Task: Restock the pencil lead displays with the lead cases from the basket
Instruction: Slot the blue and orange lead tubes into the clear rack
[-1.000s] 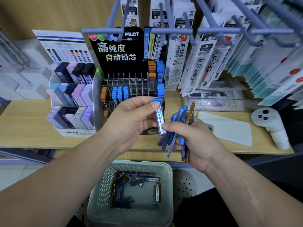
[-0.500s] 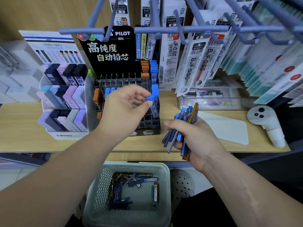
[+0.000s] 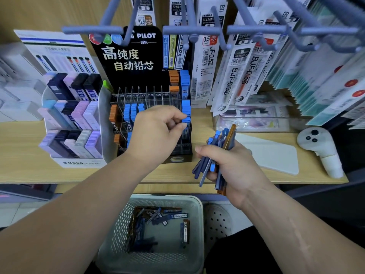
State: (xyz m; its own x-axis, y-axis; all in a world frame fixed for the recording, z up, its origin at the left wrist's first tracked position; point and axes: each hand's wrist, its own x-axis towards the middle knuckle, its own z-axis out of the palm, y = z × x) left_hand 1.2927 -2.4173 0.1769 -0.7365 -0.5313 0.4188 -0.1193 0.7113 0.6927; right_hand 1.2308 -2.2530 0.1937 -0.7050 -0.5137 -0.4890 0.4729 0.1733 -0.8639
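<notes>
The black Pilot lead display [image 3: 138,62] stands on the wooden shelf, its clear slots partly filled with blue and orange cases. My left hand [image 3: 156,133] pinches the blue cap of a lead case [image 3: 186,127] that stands in a slot of the display's rightmost column. My right hand [image 3: 231,165] grips a bundle of lead cases [image 3: 215,155], mostly blue with one amber, just right of the display. Below the shelf sits a pale green basket [image 3: 198,218] with several more lead cases [image 3: 158,216] lying in it.
A white Mono lead display [image 3: 73,119] stands left of the Pilot one. Grey peg hooks [image 3: 193,30] with hanging refill packs jut out overhead. A white pad [image 3: 274,153] and a white controller [image 3: 320,147] lie on the shelf at right.
My left hand took one blue case from the bundle, carried it to the display's right column and lowered it into a slot. The right hand kept holding the bundle.
</notes>
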